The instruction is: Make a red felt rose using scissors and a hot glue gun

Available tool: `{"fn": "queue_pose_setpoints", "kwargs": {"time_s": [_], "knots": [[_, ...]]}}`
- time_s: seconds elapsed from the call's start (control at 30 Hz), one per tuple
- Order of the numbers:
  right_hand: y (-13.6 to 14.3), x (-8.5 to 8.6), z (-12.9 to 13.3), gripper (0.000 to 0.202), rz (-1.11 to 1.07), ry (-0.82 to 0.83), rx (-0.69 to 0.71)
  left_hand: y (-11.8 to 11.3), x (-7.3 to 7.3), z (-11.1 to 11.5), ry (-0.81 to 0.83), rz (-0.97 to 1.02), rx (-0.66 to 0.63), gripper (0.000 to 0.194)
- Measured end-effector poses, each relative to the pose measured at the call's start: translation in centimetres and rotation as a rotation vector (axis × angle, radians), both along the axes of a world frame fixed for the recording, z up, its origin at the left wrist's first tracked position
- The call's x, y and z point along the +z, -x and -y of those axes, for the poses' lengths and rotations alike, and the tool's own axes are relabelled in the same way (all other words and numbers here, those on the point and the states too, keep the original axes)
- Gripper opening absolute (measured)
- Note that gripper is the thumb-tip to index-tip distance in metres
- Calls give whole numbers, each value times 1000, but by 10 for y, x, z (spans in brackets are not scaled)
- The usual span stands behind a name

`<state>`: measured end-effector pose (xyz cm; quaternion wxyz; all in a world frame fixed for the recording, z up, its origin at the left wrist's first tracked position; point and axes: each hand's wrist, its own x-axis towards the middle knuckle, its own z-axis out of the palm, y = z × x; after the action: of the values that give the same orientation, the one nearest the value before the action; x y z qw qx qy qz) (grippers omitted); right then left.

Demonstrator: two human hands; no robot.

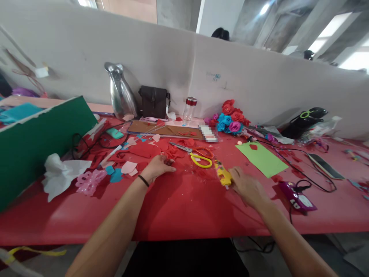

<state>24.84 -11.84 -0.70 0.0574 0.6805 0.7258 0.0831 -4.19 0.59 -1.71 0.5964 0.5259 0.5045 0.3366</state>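
My left hand is at the middle of the red table, over small scraps of red paper. Its thumb stands apart from the fingers, which are partly hidden. The hand looks open, palm down. My right hand, slightly blurred, is closed at the side of a small yellow glue gun, its nozzle pointing toward me. Between the hands lie scissors with yellow and orange handles, blades partly open and pointing left. A light green sheet lies beyond my right hand, with a red scrap on it.
Paper flowers and a glass bottle stand at the back. A steel jug and dark bag are left of them. A green board borders the left. A purple power box and phone lie right, among cables.
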Motion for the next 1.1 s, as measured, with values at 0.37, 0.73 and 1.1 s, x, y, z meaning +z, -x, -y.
{"fn": "queue_pose_setpoints", "kwargs": {"time_s": [0.37,0.73,1.1], "knots": [[62,18,-30,32,-506,-286,95,-4,3,8,-296,75,-76,23],[130,21,-82,13,-831,-145,-2,-7,6,9,-304,97,-97,29],[119,1,-117,31,-2014,-261,-401,-4,-4,3,-308,185,101,31]]}}
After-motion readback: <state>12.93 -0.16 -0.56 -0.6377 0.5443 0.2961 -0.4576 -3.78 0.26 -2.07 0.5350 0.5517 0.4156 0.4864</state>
